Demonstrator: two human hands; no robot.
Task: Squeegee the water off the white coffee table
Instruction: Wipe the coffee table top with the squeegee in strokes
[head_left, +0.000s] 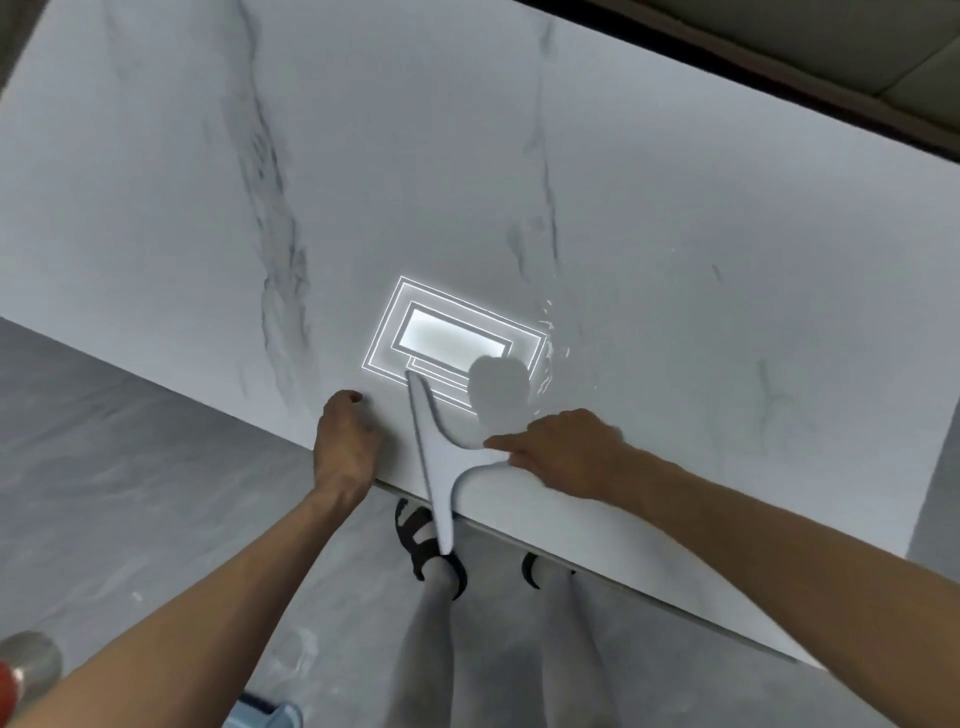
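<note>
The white marble-veined coffee table (519, 182) fills most of the view. A white squeegee (434, 457) lies at the table's near edge, its blade running from the tabletop out past the edge. My right hand (566, 449) is shut on the squeegee's handle, index finger stretched along it. My left hand (345, 441) rests on the table edge just left of the blade, fingers curled over the surface and holding nothing. Water streaks and droplets (548, 343) glisten right of a bright ceiling-light reflection.
Grey tiled floor (130, 493) lies below the table edge, with my legs and black sandals (415, 535) under it. A metal and red object (26, 670) sits at the bottom left and a light blue item (270, 714) at the bottom.
</note>
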